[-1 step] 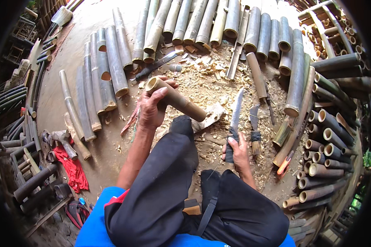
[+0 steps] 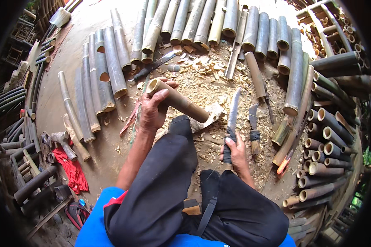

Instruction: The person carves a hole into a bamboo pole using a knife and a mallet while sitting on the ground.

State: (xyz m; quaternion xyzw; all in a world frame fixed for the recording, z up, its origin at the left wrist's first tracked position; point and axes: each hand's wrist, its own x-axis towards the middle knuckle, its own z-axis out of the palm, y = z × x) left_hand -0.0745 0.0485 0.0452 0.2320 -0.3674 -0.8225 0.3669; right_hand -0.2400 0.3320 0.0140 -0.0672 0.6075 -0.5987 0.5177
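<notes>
My left hand [image 2: 153, 109] is wrapped round a short bamboo tube [image 2: 181, 102], raised above my knee. Its hollow, pale-rimmed end faces up beside my thumb, and the other end slopes down to the right. In my right hand [image 2: 236, 153] is a long knife [image 2: 233, 113], gripped by its dark wrapped handle with the blade pointing away from me. Tube and blade are apart. Just right of this knife lies a second, shorter knife [image 2: 254, 117] with a dark binding and a wooden handle. Beyond the tube, a large dark-handled knife [image 2: 154, 66] rests on the ground.
Pale wood shavings [image 2: 206, 66] cover the ground ahead. Long bamboo poles [image 2: 198, 22] lie in a row at the far side, more bamboo [image 2: 111, 61] to the left. Cut tubes [image 2: 323, 169] are stacked at the right. A red cloth [image 2: 71, 168] lies at the left.
The tube's lower end has shifted very slightly right and nearer to me. My right hand and the knife have moved slightly left. Both grips are the same.
</notes>
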